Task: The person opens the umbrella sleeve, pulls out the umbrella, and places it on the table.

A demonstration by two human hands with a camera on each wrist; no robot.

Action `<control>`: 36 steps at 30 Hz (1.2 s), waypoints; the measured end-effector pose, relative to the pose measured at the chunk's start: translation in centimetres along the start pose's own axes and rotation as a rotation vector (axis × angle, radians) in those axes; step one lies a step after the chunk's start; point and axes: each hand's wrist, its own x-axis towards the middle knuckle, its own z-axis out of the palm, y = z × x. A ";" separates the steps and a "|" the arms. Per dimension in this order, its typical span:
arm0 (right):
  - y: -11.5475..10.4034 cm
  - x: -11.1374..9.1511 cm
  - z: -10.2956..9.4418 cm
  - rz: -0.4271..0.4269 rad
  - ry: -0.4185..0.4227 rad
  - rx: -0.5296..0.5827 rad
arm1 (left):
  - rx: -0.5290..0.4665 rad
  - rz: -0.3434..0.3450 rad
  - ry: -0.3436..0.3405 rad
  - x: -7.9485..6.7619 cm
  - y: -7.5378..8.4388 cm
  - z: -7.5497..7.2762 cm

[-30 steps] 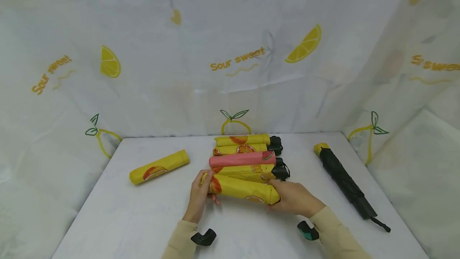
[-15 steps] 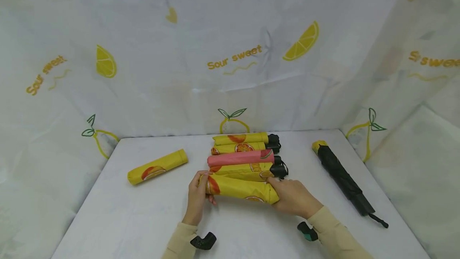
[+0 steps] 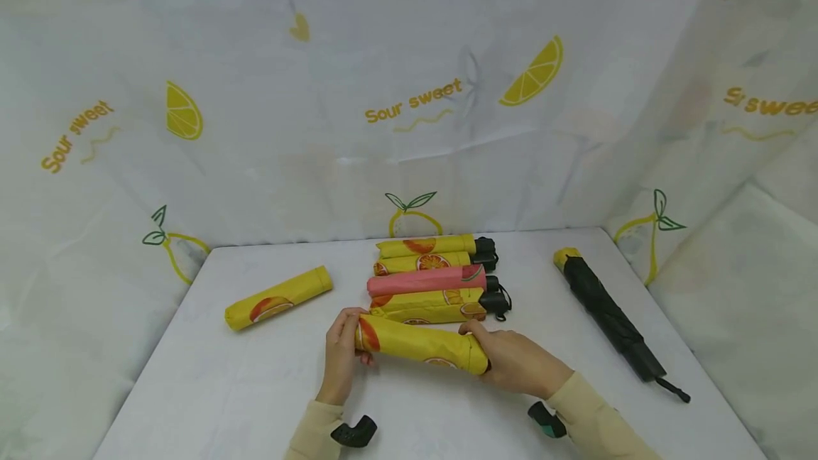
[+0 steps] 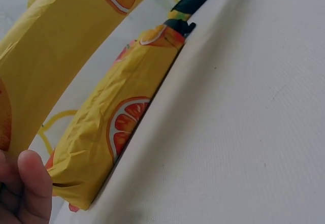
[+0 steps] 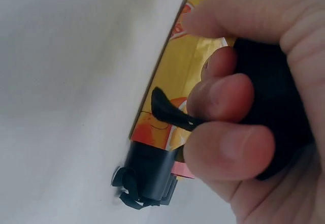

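"Two ends, both held: the left grip (image 3: 339,357) grasps one end of the yellow umbrella (image 3: 418,344), and the right grip (image 3: 520,360) curls round the dark handle (image 5: 266,97) at the other. Where does it sit?"

"Just in front of the row of umbrellas (image 3: 431,280); the left wrist view shows a gap between."

"How would you handle it?"

"Lightly, I'd say, supporting both ends so the cover doesn't bunch. Mind the strap (image 5: 170,109) poking out past the right fingers; it could snag."

"And room?"

"Most lies nearest the person, on bare tabletop (image 3: 192,389). A yellow roll (image 3: 279,298) sits left, a black umbrella (image 3: 612,316) slants near the right edge, and the cloth backdrop (image 3: 287,162) rises behind the far edge."
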 end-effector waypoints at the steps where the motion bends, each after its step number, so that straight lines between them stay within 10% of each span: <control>1: 0.0 0.0 0.0 -0.003 0.008 -0.005 | -0.003 -0.001 0.001 0.0 0.0 0.0; 18: -0.7 -0.7 0.2 0.095 -0.035 0.057 | -0.041 0.038 -0.037 -0.1 0.3 -0.5; 28: -0.5 -1.0 -0.5 0.103 -0.007 0.103 | -0.024 0.042 0.053 0.0 0.7 -0.7; 36: 0.0 -1.1 -0.6 0.062 0.080 0.064 | -0.017 0.051 -0.020 0.1 0.8 -0.9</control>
